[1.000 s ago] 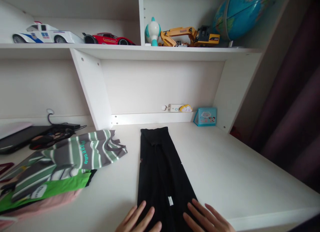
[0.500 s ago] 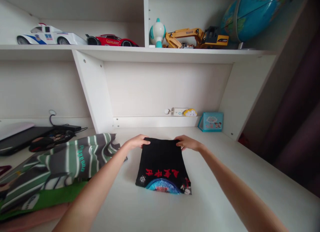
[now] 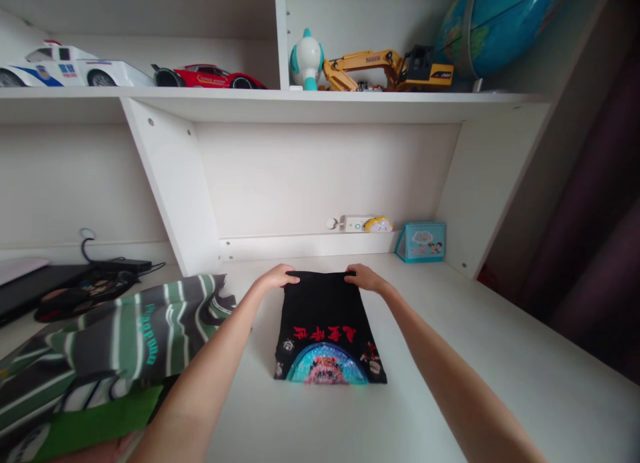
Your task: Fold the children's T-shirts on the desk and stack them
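Observation:
A folded black T-shirt (image 3: 321, 306) with red characters and a blue, glittery round print lies on the white desk (image 3: 320, 426). My left hand (image 3: 278, 277) pinches its far left corner, thumb on top. At the far right corner, my right hand (image 3: 363, 277) grips the cloth the same way. The far edge between both hands is stretched fairly straight and looks slightly raised. The printed end faces me. Fingers under the cloth are hidden.
Left of my arm lies a pile of clothes with a striped green-and-grey shirt (image 3: 145, 330) on top. Behind it are a black laptop (image 3: 45, 286) and cables. A desk calendar (image 3: 424, 242) and a power strip (image 3: 356, 224) stand at the back, under a shelf (image 3: 320, 103) of toys.
The shirt's near end now lies flatter and shows more of the round print. Both hands still hold the far corners. The view has shifted slightly to the right.

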`<state>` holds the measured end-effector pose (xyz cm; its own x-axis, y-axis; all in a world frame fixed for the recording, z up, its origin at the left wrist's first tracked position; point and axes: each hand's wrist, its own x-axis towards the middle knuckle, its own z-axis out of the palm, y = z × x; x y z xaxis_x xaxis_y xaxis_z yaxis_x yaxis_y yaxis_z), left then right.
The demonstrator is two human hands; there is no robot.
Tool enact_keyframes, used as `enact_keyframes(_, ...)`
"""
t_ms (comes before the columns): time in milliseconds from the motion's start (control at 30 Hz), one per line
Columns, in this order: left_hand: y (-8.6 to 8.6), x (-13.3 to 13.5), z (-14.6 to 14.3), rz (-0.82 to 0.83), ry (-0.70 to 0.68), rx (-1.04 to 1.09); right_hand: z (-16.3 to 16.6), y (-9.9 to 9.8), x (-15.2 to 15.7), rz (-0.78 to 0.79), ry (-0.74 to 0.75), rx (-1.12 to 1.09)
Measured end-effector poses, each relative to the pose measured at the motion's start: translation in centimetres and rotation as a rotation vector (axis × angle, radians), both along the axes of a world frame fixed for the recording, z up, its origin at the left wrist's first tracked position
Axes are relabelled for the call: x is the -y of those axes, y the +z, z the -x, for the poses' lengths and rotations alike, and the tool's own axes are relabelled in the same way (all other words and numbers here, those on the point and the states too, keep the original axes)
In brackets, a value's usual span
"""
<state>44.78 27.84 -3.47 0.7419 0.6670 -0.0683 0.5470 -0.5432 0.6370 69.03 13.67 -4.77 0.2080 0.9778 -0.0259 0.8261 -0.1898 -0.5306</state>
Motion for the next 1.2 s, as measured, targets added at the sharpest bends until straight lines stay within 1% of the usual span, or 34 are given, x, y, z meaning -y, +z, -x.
enact_keyframes(100, -2.2, -0.2, -1.3, -0.116, 0.074, -0.045, 0.7, -1.6, -0.8, -0.004, -0.068, 0.093)
enact_keyframes(200, -4.1, 0.2, -1.6, -0.189, 0.119, -0.031, 1.6, -3.0, -0.8, -0.011, -0.11, 0.144)
enact_keyframes(267, -4.3, 0.4, -1.4, -0.205, 0.127, -0.021, 1.9, -2.8, -0.6, -0.007, -0.109, 0.164)
enact_keyframes(300, -3.9, 0.4, -1.2, -0.206, 0.119, -0.017, 1.9, -2.2, -0.5, -0.006, -0.099, 0.172)
enact_keyframes(333, -3.2, 0.4, -1.1, -0.205, 0.104, -0.009, 1.8, -1.3, -0.3, -0.011, -0.086, 0.181)
enact_keyframes(400, -0.8, 0.4, -0.8, -0.211, 0.068, 0.024, 1.4, 1.4, 0.2, -0.063, -0.073, 0.205)
enact_keyframes(433, 0.8, 0.6, -0.6, -0.228, 0.051, 0.062, 1.2, 3.1, 0.6, -0.113, -0.075, 0.221)
enact_keyframes(500, 4.4, 1.6, 0.2, -0.309, 0.021, 0.201, 1.0, 6.5, 2.3, -0.233, -0.099, 0.25)
enact_keyframes(567, 7.6, 3.6, 1.3, -0.422, -0.026, 0.394, 1.4, 9.1, 4.9, -0.401, -0.111, 0.273)
enact_keyframes(600, 8.7, 4.9, 2.0, -0.455, -0.056, 0.462, 1.9, 9.8, 6.5, -0.504, -0.098, 0.287)
enact_keyframes(633, 9.4, 6.4, 2.8, -0.475, -0.089, 0.507, 2.6, 10.0, 8.3, -0.602, -0.067, 0.302)
enact_keyframes(667, 9.5, 7.9, 3.6, -0.481, -0.121, 0.522, 3.5, 9.7, 10.1, -0.683, -0.028, 0.316)
enact_keyframes(700, 9.2, 9.4, 4.4, -0.479, -0.154, 0.518, 4.5, 9.0, 11.9, -0.728, 0.014, 0.327)
enact_keyframes(733, 8.4, 11.0, 5.3, -0.471, -0.188, 0.497, 5.6, 7.9, 13.6, -0.728, 0.059, 0.334)
enact_keyframes(767, 7.3, 12.4, 6.3, -0.451, -0.22, 0.456, 6.6, 6.6, 15.3, -0.676, 0.103, 0.329)
enact_keyframes(800, 6.1, 13.8, 7.3, -0.413, -0.253, 0.394, 7.6, 5.2, 16.9, -0.589, 0.153, 0.309)
enact_keyframes(867, 3.8, 16.1, 9.4, -0.284, -0.345, 0.197, 9.0, 2.9, 19.7, -0.346, 0.283, 0.218)
enact_keyframes(933, 2.6, 17.5, 11.2, -0.14, -0.45, -0.01, 9.5, 1.5, 21.4, -0.121, 0.387, 0.079)
enact_keyframes(967, 2.4, 17.8, 11.7, -0.093, -0.487, -0.068, 9.4, 1.3, 21.7, -0.056, 0.405, 0.015)
enact_keyframes(1000, 2.5, 17.8, 11.9, -0.067, -0.504, -0.084, 9.0, 1.2, 21.6, -0.036, 0.4, -0.029)
enact_keyframes(1067, 2.9, 17.0, 10.9, -0.095, -0.47, 0.006, 8.0, 1.4, 19.8, -0.101, 0.329, -0.031)
enact_keyframes(1133, 2.7, 15.2, 8.2, -0.204, -0.402, 0.134, 6.9, 1.1, 16.4, -0.196, 0.232, 0.083)
enact_keyframes(1200, 1.3, 13.1, 4.6, -0.357, -0.343, 0.193, 6.3, 0.1, 12.3, -0.239, 0.153, 0.228)
